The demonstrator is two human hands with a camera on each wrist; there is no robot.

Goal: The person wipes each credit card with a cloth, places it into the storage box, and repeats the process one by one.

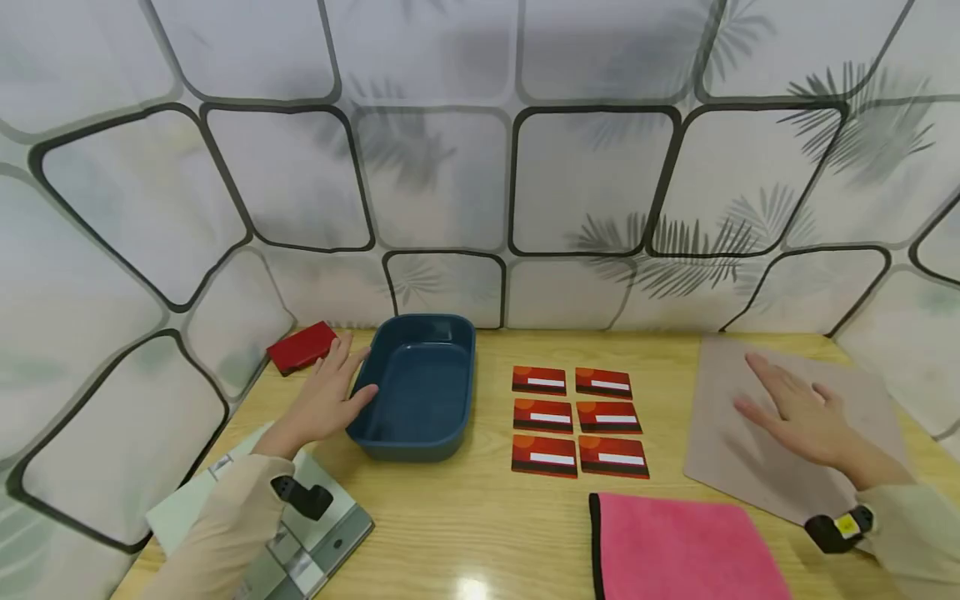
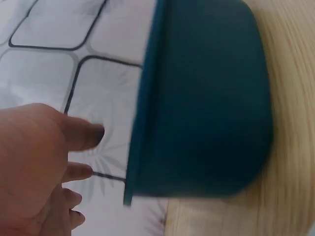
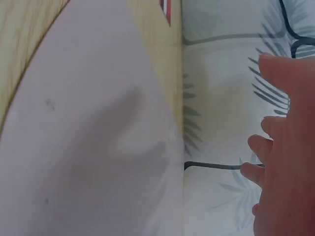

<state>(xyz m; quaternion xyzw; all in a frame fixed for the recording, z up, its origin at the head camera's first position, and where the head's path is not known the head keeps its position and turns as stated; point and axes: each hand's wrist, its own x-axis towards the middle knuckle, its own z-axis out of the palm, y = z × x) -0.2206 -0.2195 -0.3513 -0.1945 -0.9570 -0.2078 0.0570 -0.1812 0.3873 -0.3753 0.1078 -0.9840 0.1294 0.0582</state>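
While the left hand [image 1: 321, 402] hovers at the rim of the dark-blue, rounded-rectangular, plastic-looking basin [image 1: 411, 452] on the wood-grain tabletop [image 1: 450, 525], the right hand [image 1: 813, 429] hovers over a grey, flat mat [image 1: 716, 442]. Hands well apart, empty, fingers extended. Basin likely handles best by its rim, thumb inside.

head: high, forward-down | left wrist: close beside bin [image 2: 206, 108] | right wrist: above mat [image 3: 64, 132] | shared: wall [image 1: 442, 179]

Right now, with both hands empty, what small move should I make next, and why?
Perhaps curl your left hand onto the left side of the blue bin: that hand looks empty and open close beside it, whereas your right hand hangs over the grey mat, farther off.
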